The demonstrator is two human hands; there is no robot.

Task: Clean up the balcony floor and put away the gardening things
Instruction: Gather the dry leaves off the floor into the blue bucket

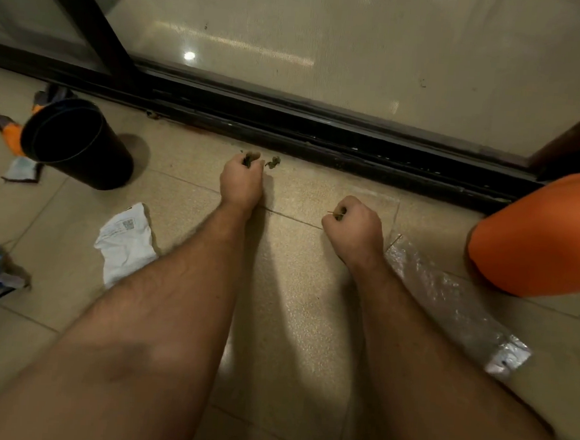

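Balcony tiles are stretching toward the far sliding-door track, with a black pot lying at far left. I am picking up plant scraps: my left hand is pinching some, my right hand is curling around a twig. Next I should probably be gathering the scrap just right of my left hand.

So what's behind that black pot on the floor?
Poking out behind the black pot are orange and grey gloves, plus a torn packet at its base. The pot hides the rest of them.
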